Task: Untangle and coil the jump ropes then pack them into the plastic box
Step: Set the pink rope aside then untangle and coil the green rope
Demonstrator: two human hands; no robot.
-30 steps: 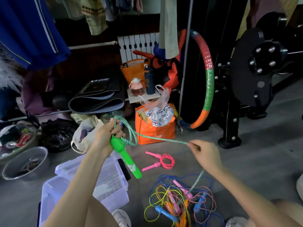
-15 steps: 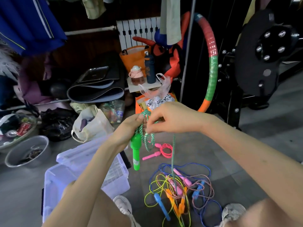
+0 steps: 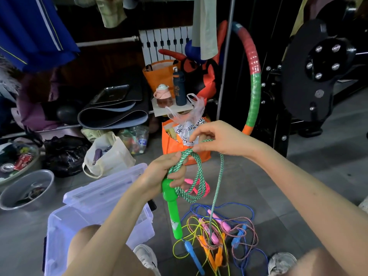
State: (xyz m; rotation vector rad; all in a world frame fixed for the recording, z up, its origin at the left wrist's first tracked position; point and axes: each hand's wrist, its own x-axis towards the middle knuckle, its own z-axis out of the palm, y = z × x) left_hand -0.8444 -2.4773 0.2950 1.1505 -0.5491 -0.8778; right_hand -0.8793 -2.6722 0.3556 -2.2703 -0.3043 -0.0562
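My left hand [image 3: 162, 173] grips the green handle [image 3: 172, 211] of a green-and-white braided jump rope [image 3: 196, 177], with several loops of the rope gathered in the same fist. Just above it, my right hand [image 3: 216, 139] pinches the rope; one strand hangs from there straight down into the tangled pile of jump ropes [image 3: 217, 234] on the floor, which holds blue, yellow, orange and pink ones. A coiled pink jump rope [image 3: 207, 189] lies behind the loops. The clear plastic box [image 3: 87, 214] with its lid stands at the lower left.
An orange bag [image 3: 169, 142] sits right behind my hands. A cream tote [image 3: 107, 156], a metal bowl [image 3: 25, 190] and black bags crowd the left. A hoop [image 3: 253, 82] and black gym machine [image 3: 318, 76] stand at right. My shoes [image 3: 146, 257] flank the pile.
My right hand came in from the stretched-out rope at right to my left hand, laying another loop of green rope there. The handle now hangs more upright.
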